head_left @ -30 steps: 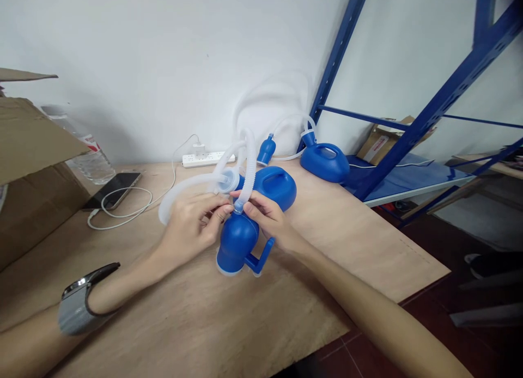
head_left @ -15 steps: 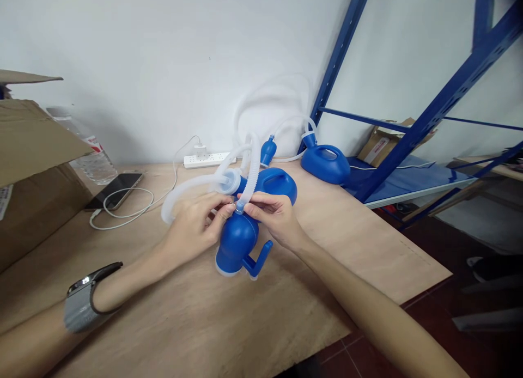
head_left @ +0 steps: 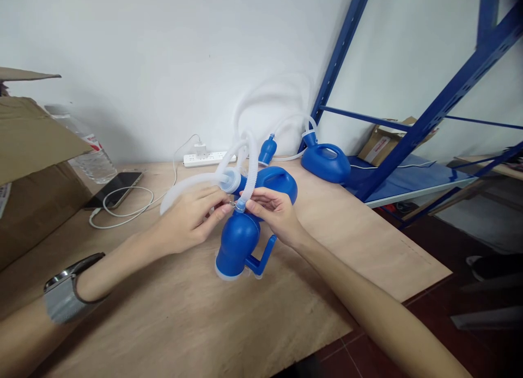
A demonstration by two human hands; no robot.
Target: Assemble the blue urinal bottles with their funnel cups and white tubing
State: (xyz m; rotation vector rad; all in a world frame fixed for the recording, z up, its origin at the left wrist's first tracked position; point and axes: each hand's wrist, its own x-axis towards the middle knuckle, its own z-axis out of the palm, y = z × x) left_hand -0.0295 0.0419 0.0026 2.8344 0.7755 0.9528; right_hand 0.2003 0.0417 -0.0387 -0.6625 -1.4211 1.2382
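A blue plastic funnel-like cup with a side handle and white rim stands on the table, its narrow neck upward. A translucent corrugated hose meets that neck. Around the joint sits a small metal wire hose clamp. My left hand pinches the clamp's projecting end between thumb and fingers. From the other side, my right hand is closed on the hose end just above the neck. Behind them a blue jug lies with a white cap, from which the hose comes.
A second blue jug and blue cup stand at the back. Leftward are a cardboard box, a water bottle, a phone with cable and a power strip. A blue rack rises at right.
My left hand has drawn slightly left, and the metal clamp's end now shows between its fingertips and the neck. The blue cup tilts a little differently; my right hand stays at the hose.
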